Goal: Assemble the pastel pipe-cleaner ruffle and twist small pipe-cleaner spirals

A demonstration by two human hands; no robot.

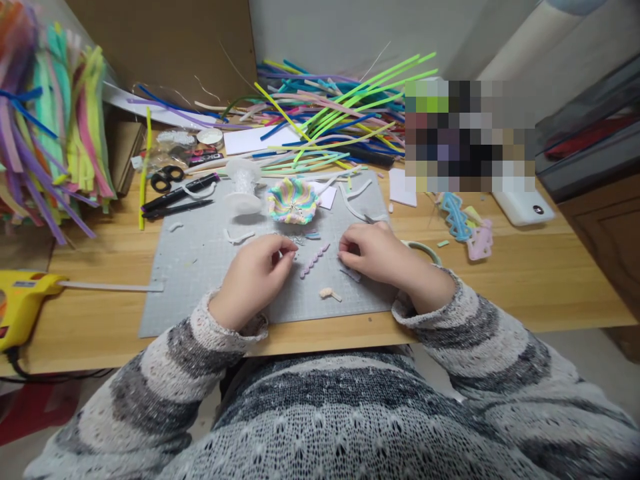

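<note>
My left hand (257, 272) is closed in a pinch at the left of a lilac wavy strip (315, 261), which lies on the grey cutting mat (200, 293). To the strip's right, my right hand (375, 250) has thumb and fingers pressed together. Whatever either pinch holds is too small or hidden. A short greyish-purple piece (351, 274) lies below my right fingers. Partly covered by my right hand and wrist is a tool with a pale green loop handle (423, 250). A small cream curled piece (327, 293) rests near the mat's front edge. Behind my hands sits a ruffled pastel striped dish (293, 202).
A spool of clear thread (243, 187) stands on the mat's far side. Pens (180, 193) and black-handled scissors (167, 177) lie at its left. Pipe cleaners (340, 113) pile up at the back. A yellow glue gun (27, 307) sits far left; a white phone (523, 203) lies right.
</note>
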